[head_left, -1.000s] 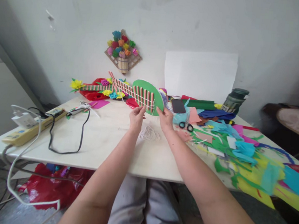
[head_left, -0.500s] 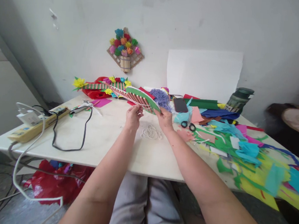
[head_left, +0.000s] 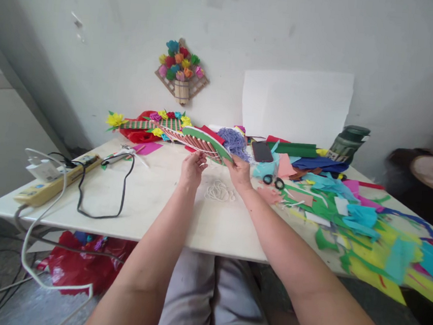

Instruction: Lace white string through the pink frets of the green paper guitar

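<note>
A handmade craft piece (head_left: pixel 203 145) of pinkish-brown rolled tubes, backed with green and edged in white, is held tilted above the table. My right hand (head_left: pixel 239 172) grips its right end, thumb on the near side. At its lower edge, my left hand (head_left: pixel 193 166) is closed in a pinch where white string crosses the tubes; what lies between the fingertips is too small to make out. Below the hands, a loose coil of white string (head_left: pixel 218 190) rests on the table. Black-handled scissors (head_left: pixel 273 181) lie to the right of my right hand.
Coloured paper scraps (head_left: pixel 364 222) cover the table's right side, near a phone (head_left: pixel 261 151) and a green bottle (head_left: pixel 347 144). At the left are a power strip (head_left: pixel 35 193) and a black cable (head_left: pixel 100 217). A flower-trimmed craft piece (head_left: pixel 139 124) lies at the back.
Both hands and the craft piece stay almost in place. The whole view has shifted very slightly.
</note>
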{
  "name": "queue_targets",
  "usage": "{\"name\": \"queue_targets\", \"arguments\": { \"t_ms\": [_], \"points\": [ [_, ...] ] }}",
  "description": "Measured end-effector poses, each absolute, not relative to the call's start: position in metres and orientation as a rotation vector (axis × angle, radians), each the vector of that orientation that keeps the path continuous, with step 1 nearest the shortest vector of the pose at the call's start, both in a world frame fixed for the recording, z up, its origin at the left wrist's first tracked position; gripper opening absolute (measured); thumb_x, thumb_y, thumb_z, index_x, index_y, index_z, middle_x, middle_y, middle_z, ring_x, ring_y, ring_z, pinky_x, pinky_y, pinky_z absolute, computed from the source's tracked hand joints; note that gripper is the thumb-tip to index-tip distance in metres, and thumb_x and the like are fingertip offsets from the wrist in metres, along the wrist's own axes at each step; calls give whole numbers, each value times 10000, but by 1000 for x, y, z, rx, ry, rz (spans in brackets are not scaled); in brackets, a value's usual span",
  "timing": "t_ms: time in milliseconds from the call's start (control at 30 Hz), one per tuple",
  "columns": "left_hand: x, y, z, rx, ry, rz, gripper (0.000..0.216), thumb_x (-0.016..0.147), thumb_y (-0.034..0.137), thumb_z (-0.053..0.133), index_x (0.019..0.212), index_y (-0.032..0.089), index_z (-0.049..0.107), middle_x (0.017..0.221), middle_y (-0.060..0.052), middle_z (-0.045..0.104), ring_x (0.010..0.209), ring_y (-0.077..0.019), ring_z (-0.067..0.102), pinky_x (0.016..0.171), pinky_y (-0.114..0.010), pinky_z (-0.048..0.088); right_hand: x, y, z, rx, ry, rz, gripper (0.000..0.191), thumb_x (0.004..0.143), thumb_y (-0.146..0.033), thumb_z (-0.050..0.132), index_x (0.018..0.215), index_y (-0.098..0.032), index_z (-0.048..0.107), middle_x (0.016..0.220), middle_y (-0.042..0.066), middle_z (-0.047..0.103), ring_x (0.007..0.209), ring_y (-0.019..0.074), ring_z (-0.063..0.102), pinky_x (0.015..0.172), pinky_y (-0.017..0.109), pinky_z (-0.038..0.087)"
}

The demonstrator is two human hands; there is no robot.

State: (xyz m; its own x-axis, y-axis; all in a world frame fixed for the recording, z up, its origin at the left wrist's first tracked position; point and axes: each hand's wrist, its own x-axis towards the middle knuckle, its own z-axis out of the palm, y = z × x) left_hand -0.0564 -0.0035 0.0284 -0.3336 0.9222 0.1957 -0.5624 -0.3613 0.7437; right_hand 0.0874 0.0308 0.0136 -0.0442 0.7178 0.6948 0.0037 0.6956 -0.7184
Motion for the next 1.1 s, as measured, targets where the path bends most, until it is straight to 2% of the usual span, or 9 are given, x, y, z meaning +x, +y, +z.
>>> {"name": "queue_targets", "arguments": {
  "t_ms": [133,367,600,800,1000,1100],
  "points": [
    [-57,-4,28,767,713,1845,188,619,290,623,734,146,588,674,0,569,536,-55,499,500,-182,399,88,30,14,-651,-1494,643,233,709,-354,584,855,-207,691,798,10,683,746,174,592,747,292,443],
    [-55,-4,28,819,773,1833,179,597,276,628,710,147,580,660,4,573,518,-55,491,489,-182,390,86,28,15,-664,-1453,704,193,671,-356,617,758,-197,682,651,-14,646,629,145,551,664,262,437],
    [-53,-6,32,807,777,1741,173,607,292,585,693,142,574,616,-8,560,506,-73,489,472,-200,407,86,31,12,-670,-1462,704,175,677,-341,625,751,-191,675,628,-25,618,606,134,537,674,268,437],
    [-51,-6,27,989,974,1809,189,570,280,638,699,160,568,598,15,534,457,-67,449,404,-185,331,86,32,13,-675,-1440,732,176,669,-353,636,719,-187,667,606,-24,615,626,144,544,690,283,449],
    [-45,-2,20,1282,1275,1758,163,541,254,693,638,162,602,495,20,484,448,-84,411,412,-199,322,88,32,13,-678,-1435,714,209,678,-371,627,768,-189,679,633,-16,632,621,144,545,681,281,444],
    [-45,-3,21,1316,1246,1781,121,557,246,671,606,161,600,494,15,481,474,-87,416,432,-197,331,88,31,14,-681,-1434,709,227,683,-380,621,782,-185,680,652,-9,641,627,144,548,682,281,440]
  ]
}}
